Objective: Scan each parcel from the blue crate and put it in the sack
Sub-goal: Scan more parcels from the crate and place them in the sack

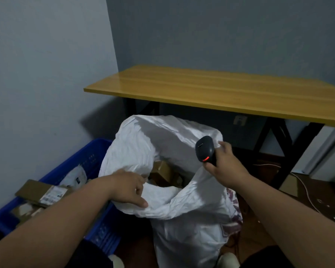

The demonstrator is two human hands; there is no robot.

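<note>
A tall white sack (182, 200) stands on the floor in front of me, its mouth open. Brown cardboard parcels (162, 171) show inside it. My left hand (130, 188) grips the sack's near rim, thumb on the outside and fingers tucked into the opening. My right hand (224, 165) holds a black barcode scanner (204, 149) with a red light, and its fingers also touch the sack's right rim. The blue crate (70, 167) sits to the left of the sack. It holds a cardboard parcel (39, 192) with a white label and a pale poly mailer (75, 176).
A wooden table (211, 88) with black legs stands behind the sack, against grey walls. On the brown floor at right lie a white cable (306, 192), scraps of paper and a cardboard piece. The sack and crate stand close together.
</note>
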